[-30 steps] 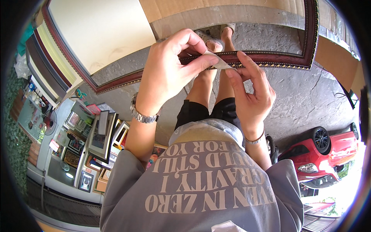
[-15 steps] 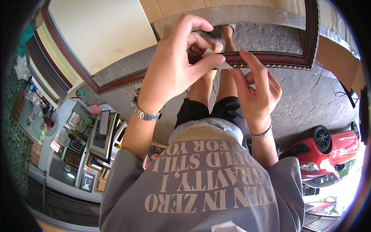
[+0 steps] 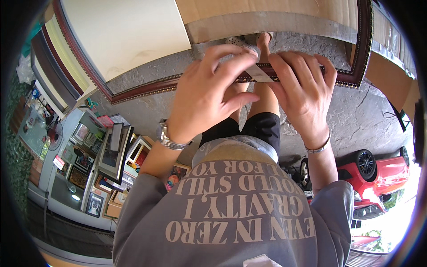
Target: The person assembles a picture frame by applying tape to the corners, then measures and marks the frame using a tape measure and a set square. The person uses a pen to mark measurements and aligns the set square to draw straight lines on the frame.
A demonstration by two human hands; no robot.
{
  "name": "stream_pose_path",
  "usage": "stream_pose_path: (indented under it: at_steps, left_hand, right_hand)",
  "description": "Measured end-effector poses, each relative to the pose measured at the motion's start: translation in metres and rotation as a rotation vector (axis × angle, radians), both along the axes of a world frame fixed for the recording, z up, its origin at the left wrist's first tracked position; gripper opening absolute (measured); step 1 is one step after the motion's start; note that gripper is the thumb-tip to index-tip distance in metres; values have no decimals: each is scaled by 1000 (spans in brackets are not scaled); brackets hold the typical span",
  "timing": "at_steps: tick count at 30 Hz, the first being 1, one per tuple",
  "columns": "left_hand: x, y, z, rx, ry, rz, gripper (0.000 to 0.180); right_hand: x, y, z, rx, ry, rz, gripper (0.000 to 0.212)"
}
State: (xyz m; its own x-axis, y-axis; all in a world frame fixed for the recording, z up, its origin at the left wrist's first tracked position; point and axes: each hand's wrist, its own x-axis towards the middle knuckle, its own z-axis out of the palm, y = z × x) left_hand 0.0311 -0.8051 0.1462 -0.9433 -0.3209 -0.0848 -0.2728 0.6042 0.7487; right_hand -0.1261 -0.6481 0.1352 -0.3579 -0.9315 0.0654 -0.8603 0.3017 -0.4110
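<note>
A dark red picture frame [image 3: 149, 92] with a gold beaded edge stretches in front of me. Across its near rail lies a short whitish strip [image 3: 259, 74]. My right hand [image 3: 304, 91] grips the rail just right of the strip, its fingers over the top and its thumb at the near side by the strip's end. At the strip's left, my left hand [image 3: 209, 89] has bent fingers close to the upper end and the thumb spread away below the rail. Whether those fingertips touch the strip is hard to make out.
Inside the frame's opening, a cream board [image 3: 126, 38] shows at left and brown cardboard [image 3: 267, 15] beyond. More frame mouldings [image 3: 62, 66] stand at far left. Framed pictures [image 3: 115, 151] crowd a shelf at lower left. A red car [image 3: 378, 178] is at right. Grey concrete floor [image 3: 356, 111] lies below.
My left thumb has come off the strip and spread away. My right hand has gone from a fingertip pinch to a grip over the rail. The strip now lies flatter across it.
</note>
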Motion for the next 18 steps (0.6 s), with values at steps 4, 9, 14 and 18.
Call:
stream_pose_path:
  at_steps: [4,9,14,18]
  left_hand:
    - [2,8,-10,-78,-22,53,54]
    - [0,3,-14,-83,-10,17,47]
    - [-3,0,-7,-15,-75,13,39]
    - [-6,-2,-4,-7,-79,7,42]
  right_hand:
    - [0,-4,-8,-42,35,29,28]
    - [-2,-2,-3,33,-16,83,32]
    - [-8,-3,-1,31,-53,121,36]
    - [-11,-4,3,22,-113,94,36]
